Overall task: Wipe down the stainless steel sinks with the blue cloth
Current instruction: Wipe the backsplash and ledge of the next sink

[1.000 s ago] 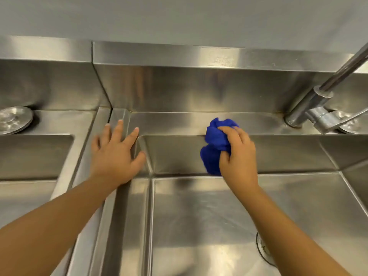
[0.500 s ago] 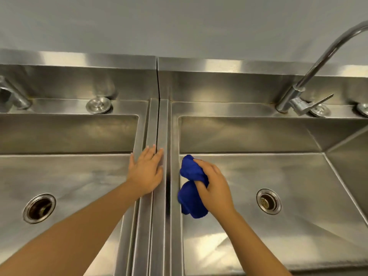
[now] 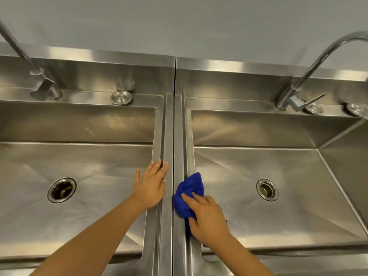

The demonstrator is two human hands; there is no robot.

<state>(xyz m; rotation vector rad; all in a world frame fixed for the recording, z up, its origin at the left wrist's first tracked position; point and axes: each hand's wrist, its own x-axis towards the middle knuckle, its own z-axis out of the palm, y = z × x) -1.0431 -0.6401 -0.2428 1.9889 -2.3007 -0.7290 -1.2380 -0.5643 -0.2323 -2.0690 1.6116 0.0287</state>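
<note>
1. Evidently we were in the middle of a wipe. Our right hand gripped the bunched blue cloth, with the fingers laid over its top and the thumb curled in at its near side, so the cloth was both pinched and pressed.
2. The cloth sat at the left edge of the right sink, towards the front. It touched the raised rim just beside the seam where the two basins meet, and part of it hung over the inner wall.
3. Our left hand lay flat with its fingers straight and close together, holding nothing. It rested on the right rim of the left sink, just across the seam from the cloth.
4. We judged the step in hand to be the wiping of the right sink's left rim and wall. From the sheen alone we could not tell whether the floor around the drain, the back wall or the ledge under the faucet had been wiped.
5. The next move, as we judged it, called for steady pressure and a long stroke along the rim or down the wall onto the basin floor, with the cloth bunched under the fingers so that no fold slipped out.
6. Reaching the left sink would mean carrying the cloth over the seam, and the bracing hand would have to make way.
</note>
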